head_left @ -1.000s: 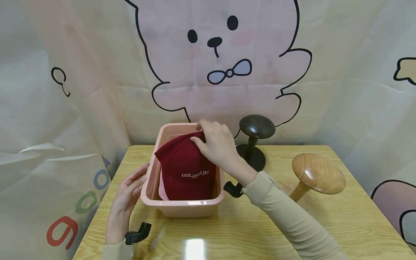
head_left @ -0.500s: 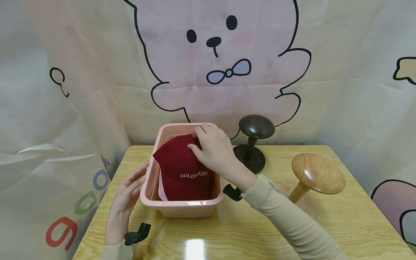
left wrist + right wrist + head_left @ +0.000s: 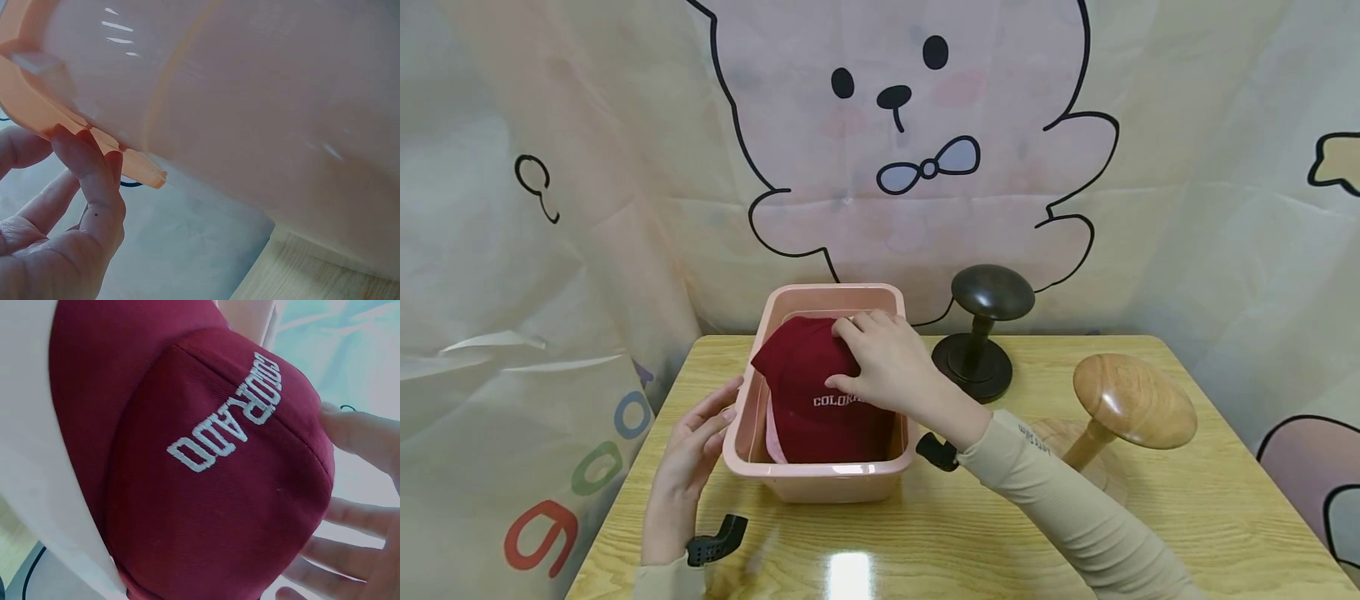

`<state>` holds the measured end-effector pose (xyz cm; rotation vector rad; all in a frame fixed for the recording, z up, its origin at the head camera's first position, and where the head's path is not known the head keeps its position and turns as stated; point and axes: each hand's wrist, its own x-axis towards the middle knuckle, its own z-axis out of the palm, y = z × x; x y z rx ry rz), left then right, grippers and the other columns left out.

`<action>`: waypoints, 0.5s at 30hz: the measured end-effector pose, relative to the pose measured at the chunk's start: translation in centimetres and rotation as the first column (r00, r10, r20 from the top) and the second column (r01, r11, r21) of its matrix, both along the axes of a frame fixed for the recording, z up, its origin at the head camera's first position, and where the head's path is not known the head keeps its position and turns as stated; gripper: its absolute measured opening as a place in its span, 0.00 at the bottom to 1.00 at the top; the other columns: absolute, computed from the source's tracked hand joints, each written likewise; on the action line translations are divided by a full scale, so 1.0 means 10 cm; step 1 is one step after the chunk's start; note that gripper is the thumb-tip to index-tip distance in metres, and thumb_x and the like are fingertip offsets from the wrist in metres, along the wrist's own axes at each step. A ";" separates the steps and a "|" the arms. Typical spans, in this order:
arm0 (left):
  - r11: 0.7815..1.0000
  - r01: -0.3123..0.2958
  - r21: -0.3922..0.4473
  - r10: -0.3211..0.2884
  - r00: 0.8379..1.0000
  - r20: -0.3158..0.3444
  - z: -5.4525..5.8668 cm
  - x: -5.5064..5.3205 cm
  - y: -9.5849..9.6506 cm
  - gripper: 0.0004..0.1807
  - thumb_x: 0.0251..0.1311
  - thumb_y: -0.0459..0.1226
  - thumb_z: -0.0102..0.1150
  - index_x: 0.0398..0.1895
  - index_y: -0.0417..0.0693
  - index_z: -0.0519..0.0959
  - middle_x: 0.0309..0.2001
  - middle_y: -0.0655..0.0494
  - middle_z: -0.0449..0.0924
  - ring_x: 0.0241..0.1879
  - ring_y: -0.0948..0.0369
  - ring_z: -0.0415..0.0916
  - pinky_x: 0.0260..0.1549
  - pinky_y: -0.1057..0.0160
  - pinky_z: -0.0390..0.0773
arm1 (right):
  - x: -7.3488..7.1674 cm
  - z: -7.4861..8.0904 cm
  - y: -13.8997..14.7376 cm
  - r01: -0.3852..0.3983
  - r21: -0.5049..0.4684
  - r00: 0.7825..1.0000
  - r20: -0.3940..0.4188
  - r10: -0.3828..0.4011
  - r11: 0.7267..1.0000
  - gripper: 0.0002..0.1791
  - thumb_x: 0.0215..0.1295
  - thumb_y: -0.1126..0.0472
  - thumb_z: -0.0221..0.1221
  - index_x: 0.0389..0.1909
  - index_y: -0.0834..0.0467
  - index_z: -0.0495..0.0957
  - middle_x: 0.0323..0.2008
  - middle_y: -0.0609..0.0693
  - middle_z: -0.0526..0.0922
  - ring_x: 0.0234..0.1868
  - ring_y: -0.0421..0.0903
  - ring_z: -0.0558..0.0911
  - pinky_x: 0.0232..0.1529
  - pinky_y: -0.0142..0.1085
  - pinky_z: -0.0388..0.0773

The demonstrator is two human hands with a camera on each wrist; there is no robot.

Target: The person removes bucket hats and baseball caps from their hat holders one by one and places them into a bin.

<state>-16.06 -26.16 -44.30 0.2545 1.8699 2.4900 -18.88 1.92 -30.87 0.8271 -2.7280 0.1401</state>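
Note:
A dark red cap [image 3: 820,367] with white COLORADO lettering lies in a pink plastic basin [image 3: 823,469]. My right hand [image 3: 891,367] rests over the cap's right side, covering the end of the lettering. In the right wrist view the fairly straight fingers [image 3: 359,519] are spread along the crown's edge, with the thumb touching it. Something light pink [image 3: 775,437] shows beneath the cap; most of it is hidden. At the basin's left side, my left hand [image 3: 688,450] touches the rim from outside with its fingertips.
Behind the right forearm stands a black hat stand [image 3: 992,292] with a rounded top and round base. A wooden hat stand [image 3: 1135,400] is farther right, its base partly behind the sleeve. The wooden table [image 3: 970,542] ends at a printed backdrop [image 3: 917,225].
My right hand has moved down and a little left over the cap. The cap's upper edge has sunk lower into the basin. My left hand stays at the rim.

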 end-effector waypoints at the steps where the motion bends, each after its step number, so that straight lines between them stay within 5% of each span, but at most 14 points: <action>1: 1.000 -0.001 -0.001 0.001 1.000 0.001 0.00 0.00 0.00 0.22 0.68 0.28 0.45 0.63 0.48 0.74 0.51 0.66 0.81 0.52 0.70 0.77 0.48 0.71 0.79 | 0.00 -0.01 0.00 -0.012 0.012 1.000 -0.004 0.012 1.000 0.30 0.53 0.38 0.65 0.53 0.50 0.73 0.48 0.48 0.80 0.55 0.48 0.75 0.60 0.44 0.70; 6: 1.000 0.001 -0.002 -0.001 1.000 0.002 -0.01 0.00 -0.01 0.22 0.69 0.28 0.44 0.62 0.49 0.74 0.51 0.67 0.81 0.51 0.70 0.77 0.48 0.71 0.79 | -0.03 -0.06 -0.01 -0.054 0.089 0.998 -0.011 0.056 0.995 0.34 0.56 0.40 0.64 0.60 0.52 0.71 0.51 0.49 0.79 0.55 0.50 0.75 0.65 0.45 0.65; 15: 1.000 0.006 0.000 -0.006 1.000 0.006 -0.02 -0.01 -0.01 0.21 0.69 0.28 0.44 0.62 0.50 0.75 0.51 0.66 0.81 0.50 0.70 0.77 0.48 0.71 0.79 | -0.16 -0.12 -0.06 -0.057 0.134 0.996 0.072 0.048 0.989 0.32 0.60 0.43 0.62 0.63 0.52 0.69 0.54 0.51 0.79 0.58 0.50 0.75 0.59 0.48 0.71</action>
